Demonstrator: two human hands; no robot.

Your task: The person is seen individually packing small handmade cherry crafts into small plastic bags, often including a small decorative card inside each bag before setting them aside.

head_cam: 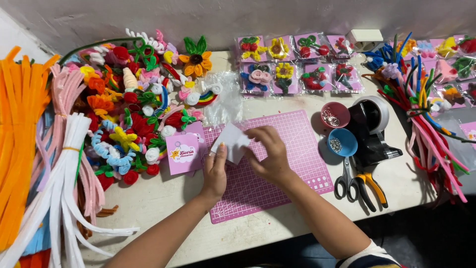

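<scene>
Over the pink cutting mat (292, 149), left hand (214, 173) and right hand (267, 154) pinch a white card (232, 142), seemingly handling it; next move needs a steady grip.

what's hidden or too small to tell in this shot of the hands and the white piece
- Head view: the white piece is partly covered by the left hand and right hand, so its full shape is unclear.
- Head view: the bits in the pink bowl and blue bowl are too small to identify.
- Head view: the orange stems are cut off by the left edge.
- Head view: the scissors tips hide under the black tape holder.
</scene>
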